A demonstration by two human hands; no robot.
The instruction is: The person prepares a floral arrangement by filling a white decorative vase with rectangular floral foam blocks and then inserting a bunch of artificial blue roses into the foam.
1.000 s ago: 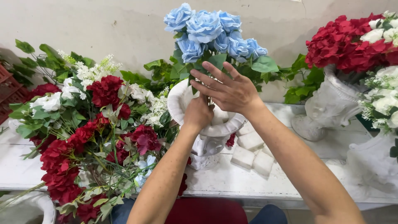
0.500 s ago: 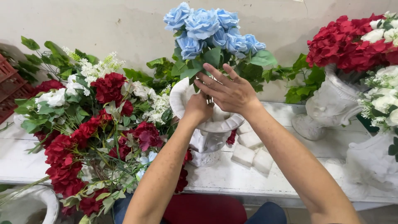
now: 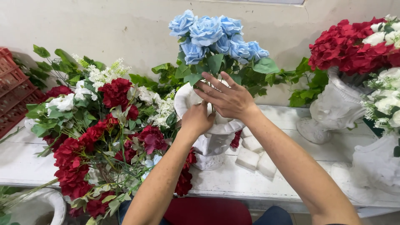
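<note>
In the head view, the bunch of pale blue fabric roses with broad green leaves [image 3: 212, 35] stands upright in the white, urn-shaped plaster vase [image 3: 214, 139] at the middle of the white painted table [image 3: 291, 175]. The left hand [image 3: 198, 121] is curled at the vase's near rim, just below the leaves, gripping the rim or the stems there; which of the two cannot be told. The right hand [image 3: 225, 98] lies above it with fingers spread wide and flat against the stems, directly under the blooms, closing on nothing.

The vase holds only the blue bunch; its bowl is smooth, its foot moulded in relief. Just right of the foot lie a few white rectangular foam blocks [image 3: 254, 156], touching one another. To the left a loose, bushy spray of dark red and white fabric flowers with green leaves [image 3: 96, 133] leans across the table edge, close beside the left forearm. At the right a second white moulded vase [image 3: 333, 108] carries a dense dome of red flowers [image 3: 350, 46], with white blossoms [image 3: 385, 98] just beside it. A red plastic lattice crate [image 3: 12, 89] stands at the far left against the rough pale wall [image 3: 125, 29].
</note>
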